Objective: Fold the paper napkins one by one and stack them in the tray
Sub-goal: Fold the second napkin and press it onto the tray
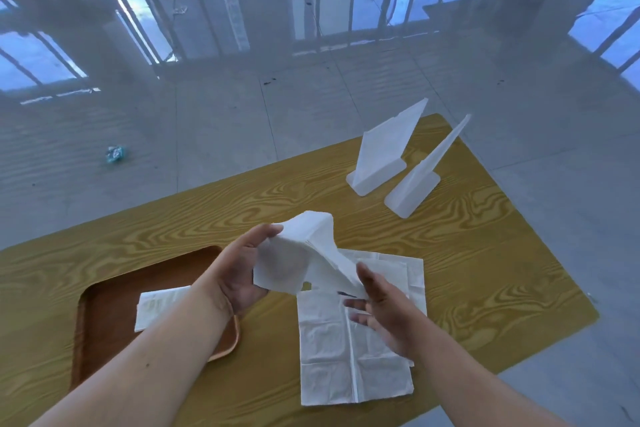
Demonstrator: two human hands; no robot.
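Between your two hands, above the table, a white paper napkin [301, 253] hangs partly folded and clear of the surface. Your left hand [239, 270] pinches its upper left edge between thumb and fingers, palm turned toward you. Your right hand [384, 308] grips the napkin's lower right end at the thumb, while its other fingers [353, 305] are loosely spread below. Under that hand, unfolded napkins [349, 354] lie flat and overlapping on the yellow wood-grain table [485, 253]. To the left sits a brown wooden tray [104, 322], holding one folded napkin [159, 305] partly hidden by your left forearm. At the far right of the table stand two white plastic holders [391, 149], just beside each other. On the glossy floor beyond lies a small crumpled wrapper [116, 153].
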